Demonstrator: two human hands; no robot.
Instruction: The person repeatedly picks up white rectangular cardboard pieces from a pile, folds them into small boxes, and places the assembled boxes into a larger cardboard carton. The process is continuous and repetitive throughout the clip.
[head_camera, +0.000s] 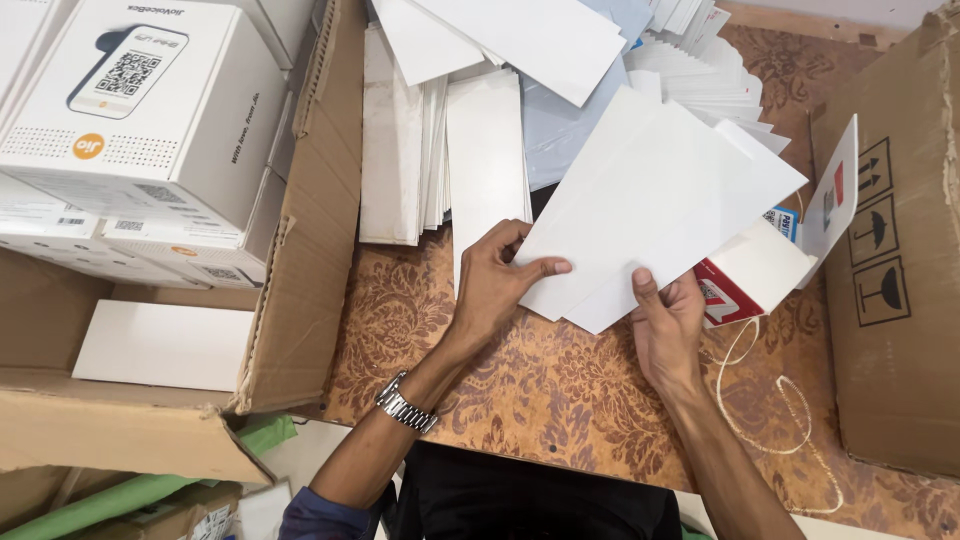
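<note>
Hands, two: left hand (497, 278), right hand (668, 322) gripping two white cards (650, 200).

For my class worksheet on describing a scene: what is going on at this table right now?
A person holds a few flat white card sheets with both hands over a brown patterned table. The left hand, with a metal watch at the wrist, grips the near left edge; the right hand supports the lower edge. More white sheets lie piled behind. A small red and white box sits at the right, and an open cardboard carton of white boxes stands at the left.
</note>
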